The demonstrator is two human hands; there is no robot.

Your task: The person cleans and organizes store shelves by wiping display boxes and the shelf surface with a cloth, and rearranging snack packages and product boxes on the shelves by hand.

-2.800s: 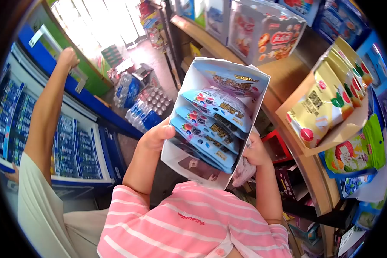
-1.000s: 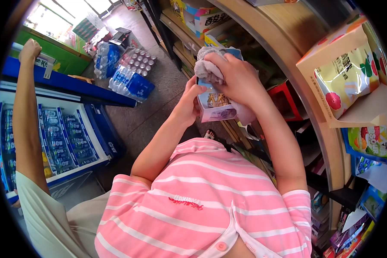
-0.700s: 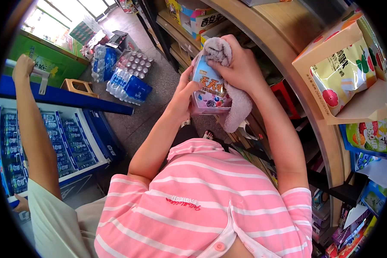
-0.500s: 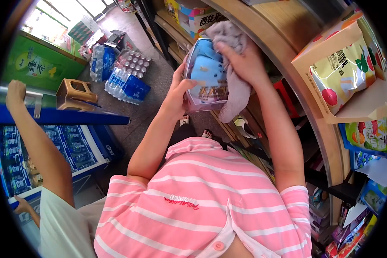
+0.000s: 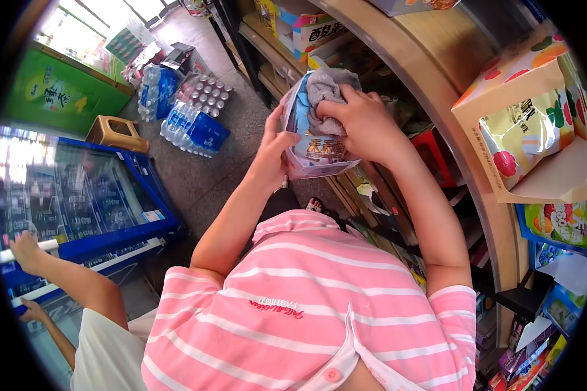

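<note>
My left hand (image 5: 272, 151) grips the left side of a small open box (image 5: 315, 171) with pale, see-through-looking walls. Blue packets (image 5: 301, 111) and a packet with gold lettering show inside it. Bunched in my right hand (image 5: 365, 124) is a grey cloth (image 5: 323, 94), pressed down over the packets at the box's top. The fingertips of that hand are partly sunk in the cloth. I hold the box in front of the shelf unit, above the floor.
Wooden shelves (image 5: 430, 58) with candy boxes curve along the right, an open carton (image 5: 496, 124) nearest. At left, another person's hand (image 5: 29, 253) is on a blue-framed freezer (image 5: 137, 234). Bottle packs (image 5: 192, 128), cans (image 5: 207, 93) and a brown stool (image 5: 116, 133) stand on the floor.
The grey cloth has moved from the box's right edge, where it hung down, to bunched over the packets inside. The other person's hand has come down and the freezer's lid is now lowered.
</note>
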